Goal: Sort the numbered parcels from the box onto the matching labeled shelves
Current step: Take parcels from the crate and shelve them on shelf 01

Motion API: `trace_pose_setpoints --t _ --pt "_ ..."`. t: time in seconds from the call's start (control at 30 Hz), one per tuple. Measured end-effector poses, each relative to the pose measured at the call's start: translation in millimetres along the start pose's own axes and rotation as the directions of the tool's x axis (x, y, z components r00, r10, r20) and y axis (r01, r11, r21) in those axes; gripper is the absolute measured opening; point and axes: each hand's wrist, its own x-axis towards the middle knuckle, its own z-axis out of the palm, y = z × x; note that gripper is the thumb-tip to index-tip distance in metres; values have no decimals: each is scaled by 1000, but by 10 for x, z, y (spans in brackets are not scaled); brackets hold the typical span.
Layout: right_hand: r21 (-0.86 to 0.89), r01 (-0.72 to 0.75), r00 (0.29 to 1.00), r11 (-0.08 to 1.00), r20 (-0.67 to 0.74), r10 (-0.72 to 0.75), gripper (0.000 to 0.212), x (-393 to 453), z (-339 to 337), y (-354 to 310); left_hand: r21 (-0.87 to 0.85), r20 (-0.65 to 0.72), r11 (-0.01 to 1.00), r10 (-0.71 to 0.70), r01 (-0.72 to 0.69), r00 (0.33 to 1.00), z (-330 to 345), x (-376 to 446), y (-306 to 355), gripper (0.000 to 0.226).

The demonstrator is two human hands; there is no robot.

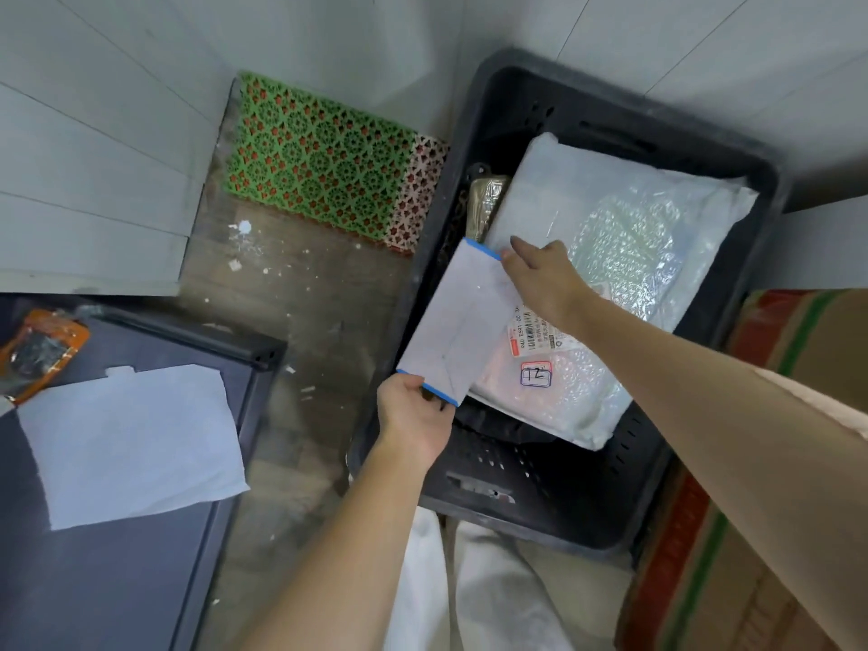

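Flat white envelope with blue edges (458, 321) held over black crate (732, 190), left hand (413, 420) pinching its near end, right hand (545, 279) gripping its far end, bubble-wrap parcel marked 12 (610, 256) lying inside the crate beneath, white parcel (131, 444) on dark shelf (117, 580) at left, cardboard box (751, 556) at right.

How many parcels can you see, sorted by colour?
White: 3, the envelope held by both hands, the big bubble-wrap parcel in the crate, the flat parcel on the dark shelf.
Tan: 1, the small parcel in the crate.
Orange: 1, the packet.
Total: 5
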Motion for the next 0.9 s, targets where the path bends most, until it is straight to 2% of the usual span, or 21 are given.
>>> trace_pose_setpoints --t 0.13,0.23,0.33,0.37,0.43,0.47,0.53,0.57,0.63,0.67,0.73,0.8,0.9 --pt "197 -140 985 970 -76 157 56 -197 -147 215 74 -12 997 7 -6 1000 36 -183 -9 45" --pt "203 -237 968 950 -28 248 62 -464 -270 367 212 -3 977 -9 9 1000 62 -309 -91 49" --pt "270 -374 928 887 110 357 52 -691 -302 660 428 -5 902 63 -55 998 63 -344 -168 33" --pt "304 -427 904 851 170 393 55 -770 -304 725 501 5 861 102 -90 995 50 -347 -182 28" --pt "379 -518 854 767 291 432 77 -825 -267 938 633 52 758 164 -159 985 16 -340 -189 24" --pt "415 -539 839 733 342 423 77 -847 -239 1015 670 76 720 180 -184 981 -13 -325 -182 25" --pt "467 -540 833 701 416 365 62 -900 -198 1110 668 106 712 196 -216 975 -32 -344 -157 26" --pt "478 -534 832 697 444 333 67 -912 -185 1163 661 119 713 206 -232 971 -31 -370 -142 25" --pt "485 -510 826 710 506 247 99 -945 -168 1192 634 129 733 212 -245 969 -39 -418 -94 36" --pt "489 -476 832 731 520 194 109 -981 -154 1175 626 135 737 218 -254 967 -62 -430 -67 33" --pt "465 -338 873 818 480 88 103 -1040 -122 1151 613 100 764 176 -200 979 -107 -491 -2 21" --pt "421 -155 931 894 365 -10 86 -1100 -87 1065 603 62 788 109 -124 992 -168 -538 61 26" --pt "379 19 979 925 183 -95 92 -1149 35 1021 526 85 837 126 -152 988 -187 -585 118 30"
